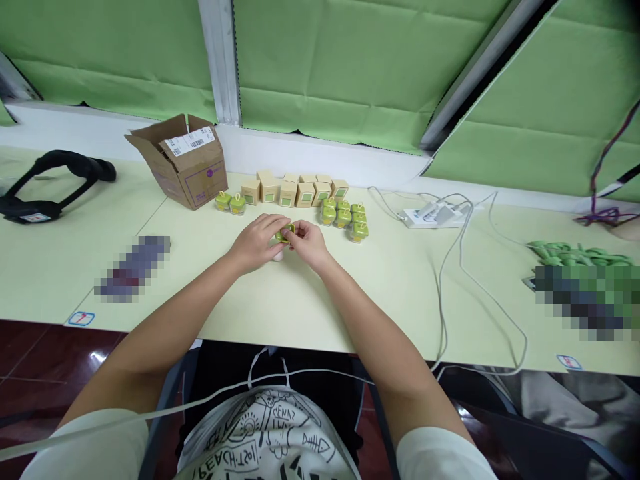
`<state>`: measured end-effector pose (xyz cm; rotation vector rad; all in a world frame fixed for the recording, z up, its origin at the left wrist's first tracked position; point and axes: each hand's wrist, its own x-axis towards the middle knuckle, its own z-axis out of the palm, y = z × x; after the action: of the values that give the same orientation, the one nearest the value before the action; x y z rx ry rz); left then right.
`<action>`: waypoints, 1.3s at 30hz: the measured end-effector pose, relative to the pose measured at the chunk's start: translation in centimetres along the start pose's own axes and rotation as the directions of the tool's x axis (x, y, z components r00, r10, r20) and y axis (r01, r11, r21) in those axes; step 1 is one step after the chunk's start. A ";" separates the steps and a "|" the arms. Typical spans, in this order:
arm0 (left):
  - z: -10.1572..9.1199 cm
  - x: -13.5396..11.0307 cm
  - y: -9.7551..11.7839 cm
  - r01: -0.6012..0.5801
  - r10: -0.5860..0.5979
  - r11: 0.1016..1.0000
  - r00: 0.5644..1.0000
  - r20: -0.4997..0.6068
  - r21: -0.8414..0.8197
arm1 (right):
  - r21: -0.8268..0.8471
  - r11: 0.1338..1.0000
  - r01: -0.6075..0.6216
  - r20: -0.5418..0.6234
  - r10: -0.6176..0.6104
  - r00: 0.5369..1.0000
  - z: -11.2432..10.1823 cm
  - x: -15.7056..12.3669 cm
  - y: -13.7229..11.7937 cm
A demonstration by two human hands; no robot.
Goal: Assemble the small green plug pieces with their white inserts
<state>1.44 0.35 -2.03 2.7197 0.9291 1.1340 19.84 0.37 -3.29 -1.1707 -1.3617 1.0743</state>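
Green lid (281, 235) above desk (290, 310), between both hands, gripped: left hand's (257, 243) fingers curled round left side, right hand's (308, 244) pinching right edge. Long axis unclear. Pale piece (277, 256) just below, nearer left.

Green blinds (370, 67) hang behind a pale table (280, 313), where a black headset (75, 159) lies at far left, a white power strip (413, 219) sits near trailing white cables (525, 343), and a green bundle (575, 255) rests at right.
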 end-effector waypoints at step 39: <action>0.0 -0.1 -0.1 -0.031 0.031 1.000 0.999 0.027 0.004 | -0.120 0.992 0.030 0.023 -0.028 0.999 -0.4 0.0 0.6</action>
<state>1.33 0.35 -2.14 2.7546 0.8906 1.0993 20.34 0.50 -3.82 -1.2263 -1.4728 0.9972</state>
